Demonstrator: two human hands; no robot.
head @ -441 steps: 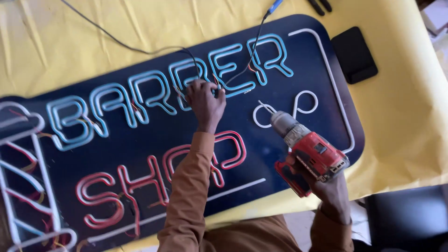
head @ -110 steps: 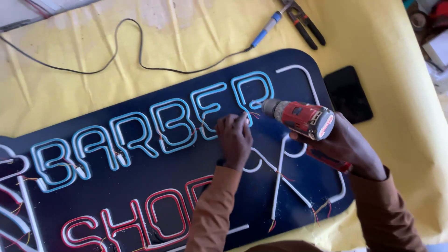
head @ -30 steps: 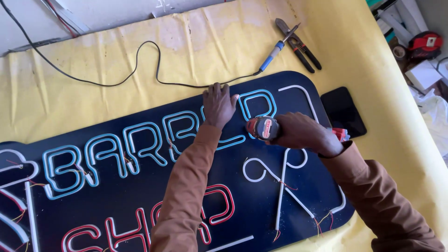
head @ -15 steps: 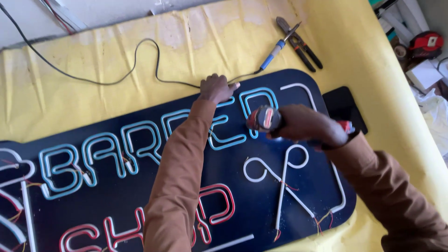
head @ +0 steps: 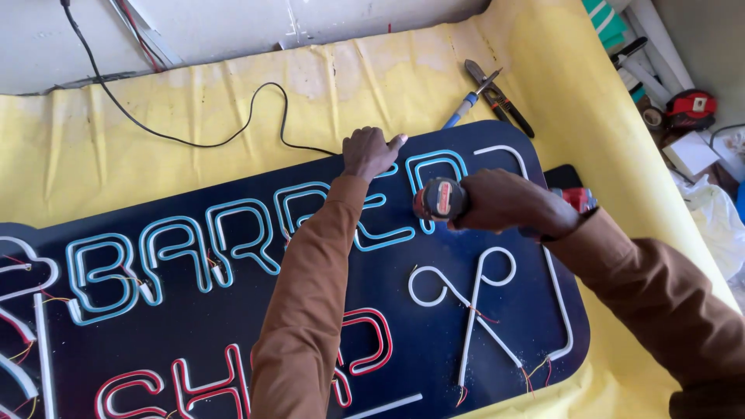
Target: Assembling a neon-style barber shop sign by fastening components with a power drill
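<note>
The left hand (head: pixel 371 152) presses flat, fingers together, on the sign (head: pixel 497 365) at its twelve o'clock edge; the right hand (head: pixel 508 203) is clamped around the drill (head: pixel 439 199), at three o'clock of the left.

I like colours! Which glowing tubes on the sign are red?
The bottom row of letters has red tubes. The top row is blue, and the scissors shape is white.

- The left hand (head: pixel 371 151) reaches forward on a straightened, brown-sleeved arm, palm down, fingers loosely curled.
- The right hand (head: pixel 504 203) comes in from the right, fingers clenched in a grip.
</note>
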